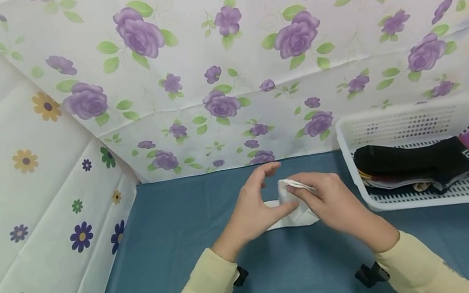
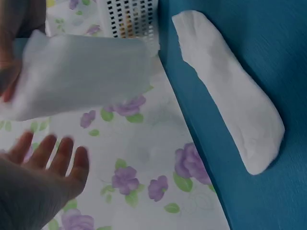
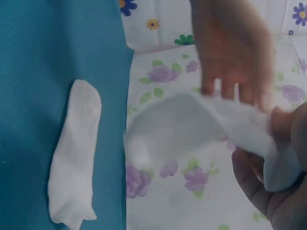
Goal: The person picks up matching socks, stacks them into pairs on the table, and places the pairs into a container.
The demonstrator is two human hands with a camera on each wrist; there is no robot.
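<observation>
My right hand (image 1: 333, 197) pinches the top end of a white sock (image 1: 287, 194) between thumb and fingers. The sock hangs above the table, and in the left wrist view its cloth (image 2: 86, 76) is blurred. On the other side of the sock is my left hand (image 1: 248, 212), fingers spread and thumb apart. Its fingers (image 2: 62, 155) stand apart from the cloth in the left wrist view, with nothing in their grasp. A second white sock (image 3: 74, 153) lies flat and stretched out on the table, partly hidden behind the hands and held sock in the head view.
A white perforated plastic basket (image 1: 442, 201) stands at the right, with folded black socks (image 1: 411, 160) and a purple-banded end inside. Blue cloth (image 1: 174, 230) covers the table. Flowered sheets (image 1: 183, 71) rise behind it and at the left.
</observation>
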